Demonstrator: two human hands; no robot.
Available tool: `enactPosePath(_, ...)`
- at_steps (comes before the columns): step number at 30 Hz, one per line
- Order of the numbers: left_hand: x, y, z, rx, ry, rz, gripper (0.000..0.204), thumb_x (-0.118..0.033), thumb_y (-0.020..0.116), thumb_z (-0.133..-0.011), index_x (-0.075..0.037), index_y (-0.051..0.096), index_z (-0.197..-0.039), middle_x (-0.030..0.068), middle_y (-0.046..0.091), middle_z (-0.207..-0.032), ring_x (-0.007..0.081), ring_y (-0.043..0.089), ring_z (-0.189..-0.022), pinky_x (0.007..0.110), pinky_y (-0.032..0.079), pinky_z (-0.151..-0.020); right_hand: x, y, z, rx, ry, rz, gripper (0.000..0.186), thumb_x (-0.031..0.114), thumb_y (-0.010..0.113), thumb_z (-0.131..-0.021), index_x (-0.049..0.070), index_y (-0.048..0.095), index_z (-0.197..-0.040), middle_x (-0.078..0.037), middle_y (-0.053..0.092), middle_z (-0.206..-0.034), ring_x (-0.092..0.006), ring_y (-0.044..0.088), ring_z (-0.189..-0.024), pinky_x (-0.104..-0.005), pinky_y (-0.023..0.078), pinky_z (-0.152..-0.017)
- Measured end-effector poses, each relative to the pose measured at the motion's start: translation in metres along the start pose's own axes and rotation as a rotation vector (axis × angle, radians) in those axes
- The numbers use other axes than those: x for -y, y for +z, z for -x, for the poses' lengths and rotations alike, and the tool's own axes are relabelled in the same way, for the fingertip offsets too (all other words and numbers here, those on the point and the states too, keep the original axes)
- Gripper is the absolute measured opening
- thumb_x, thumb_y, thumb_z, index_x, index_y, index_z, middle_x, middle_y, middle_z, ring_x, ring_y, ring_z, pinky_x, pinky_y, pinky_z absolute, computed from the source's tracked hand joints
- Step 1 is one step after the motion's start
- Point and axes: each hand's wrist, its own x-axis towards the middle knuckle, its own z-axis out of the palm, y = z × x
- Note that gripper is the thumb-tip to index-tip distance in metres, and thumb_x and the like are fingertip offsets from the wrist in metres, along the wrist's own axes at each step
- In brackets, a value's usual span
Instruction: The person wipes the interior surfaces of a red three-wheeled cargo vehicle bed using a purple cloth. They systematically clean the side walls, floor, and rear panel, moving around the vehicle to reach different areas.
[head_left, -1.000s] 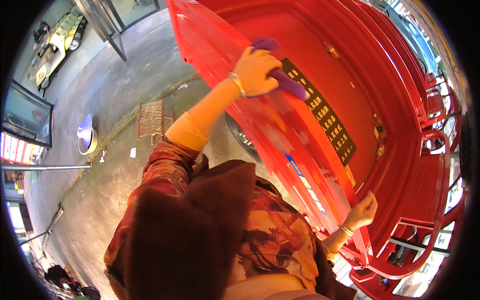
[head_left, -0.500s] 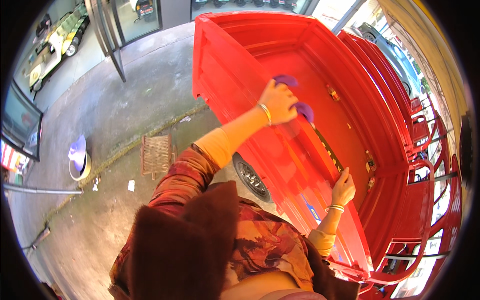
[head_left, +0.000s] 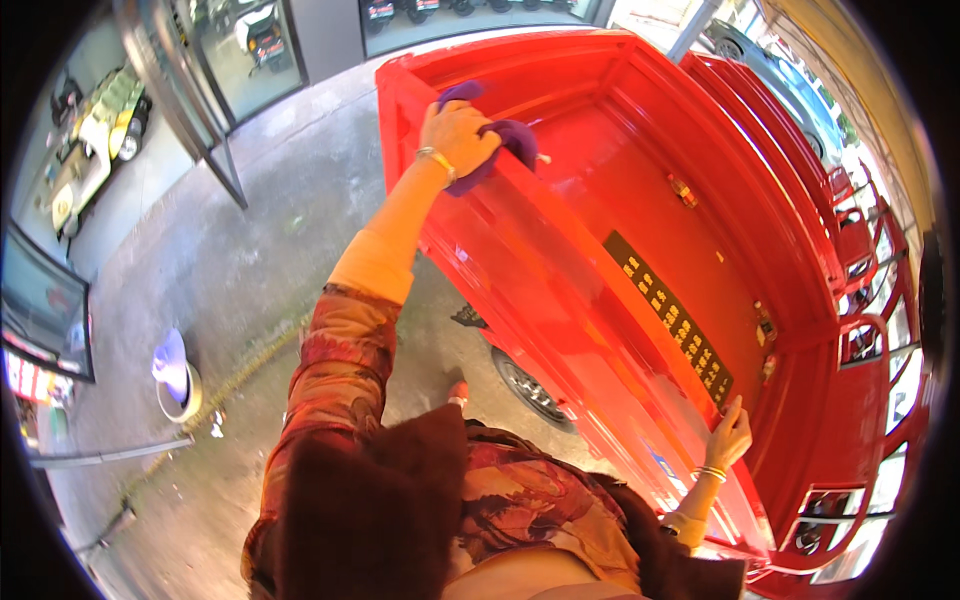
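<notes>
My left hand is closed over a purple cloth, pressing it on the top edge of a red cargo bed's side panel, close to the far left corner. The cloth bulges out on both sides of the hand. Lower right on the same edge, my right hand grips the panel, its fingers curled over the rim. Between the hands, a black strip with yellow lettering shows along the panel's inner side.
Small bottles lie inside the bed by its far wall. Below the panel is a wheel. On the concrete at left stands a pale tub with a lilac thing in it. Glass doors and a cream vehicle are farther back.
My left hand has slid the cloth along the rim toward the far left corner. The lettered strip now shows more fully. My right hand stays on the rim, and the view has shifted.
</notes>
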Motion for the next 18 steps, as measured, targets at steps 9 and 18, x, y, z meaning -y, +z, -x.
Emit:
enactPosePath(9, 0.135, -0.006, -0.041, 0.103, -0.010, -0.006, 0.028, -0.021, 0.059, -0.087, -0.007, 0.074, -0.106, 0.0093, 0.071, -0.113, 0.0322, 0.056, -0.122, 0.046, 0.038, -0.108, 0.005, -0.003, 0.004, -0.020, 0.121, -0.089, 0.043, 0.034, 0.059, -0.100, -0.002, 0.068, -0.078, -0.012, 0.065, -0.064, -0.0195, 0.059, -0.056, -0.0354, 0.044, -0.055)
enactPosePath(18, 0.184, -0.003, -0.053, 0.110, -0.055, 0.162, 0.032, -0.013, 0.055, -0.087, 0.001, 0.071, -0.111, 0.0190, 0.068, -0.119, 0.0372, 0.055, -0.127, 0.044, 0.040, -0.110, 0.014, 0.000, -0.002, 0.008, 0.335, 0.045, 0.038, 0.033, 0.064, -0.095, 0.000, 0.069, -0.076, -0.011, 0.065, -0.063, -0.0209, 0.063, -0.057, -0.0349, 0.046, -0.056)
